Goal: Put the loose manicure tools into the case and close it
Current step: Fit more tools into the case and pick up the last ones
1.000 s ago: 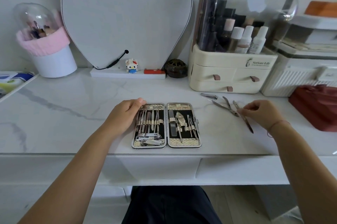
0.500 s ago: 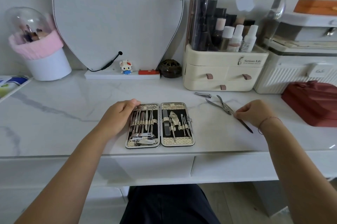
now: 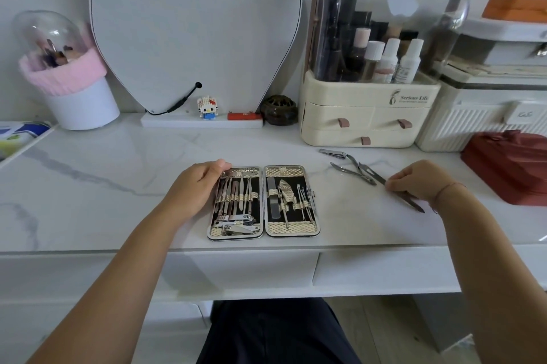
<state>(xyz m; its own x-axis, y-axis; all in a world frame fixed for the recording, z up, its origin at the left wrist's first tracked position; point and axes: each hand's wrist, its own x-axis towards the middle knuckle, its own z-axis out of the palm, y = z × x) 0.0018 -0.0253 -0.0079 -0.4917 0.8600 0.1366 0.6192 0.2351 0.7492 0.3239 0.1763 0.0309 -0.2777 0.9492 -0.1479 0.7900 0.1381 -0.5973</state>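
The manicure case (image 3: 263, 230) lies open and flat near the front edge of the marble desk, both halves holding several metal tools under bands. My left hand (image 3: 196, 186) rests against the case's left edge, thumb on its top left corner. To the right lie loose tools: a nail clipper (image 3: 333, 152), cuticle nippers (image 3: 352, 169) and a long thin metal tool (image 3: 393, 189). My right hand (image 3: 420, 178) pinches that long tool near its middle; its dark tip sticks out below my wrist.
A cream cosmetics organiser (image 3: 367, 115) with drawers stands behind the loose tools. A red pouch (image 3: 509, 168) lies at the right, a white ribbed box (image 3: 485, 123) behind it. A mirror (image 3: 189, 23) and a pink-rimmed brush holder (image 3: 74, 88) stand at the back left.
My right hand has closed its fingertips on the long thin tool. My left hand has stayed on the case. The view has shifted slightly.
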